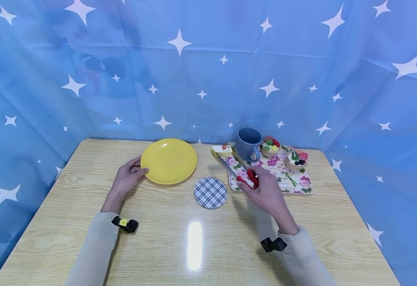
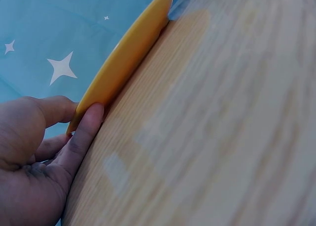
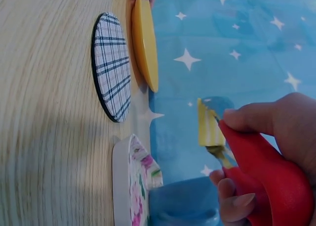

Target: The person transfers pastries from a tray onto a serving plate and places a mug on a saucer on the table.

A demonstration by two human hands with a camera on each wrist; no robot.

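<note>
My left hand (image 1: 129,174) pinches the near-left rim of a yellow plate (image 1: 169,161), thumb on one face and fingers on the other in the left wrist view. With my right hand (image 1: 265,192) I grip the red handles of a pair of tongs (image 1: 242,162). Between the tong tips is a small piece of layered cake (image 1: 222,150), yellow and white with a red topping. In the right wrist view the cake piece (image 3: 210,124) shows above the tray's level, in front of the curtain.
A floral tray (image 1: 283,180) bears a blue mug (image 1: 248,143) and two fruit-topped cupcakes, one behind (image 1: 270,147) and one at the right (image 1: 296,160). A round checked coaster (image 1: 210,193) lies between plate and tray. A starry blue curtain (image 1: 208,79) hangs behind the wooden table (image 1: 158,246).
</note>
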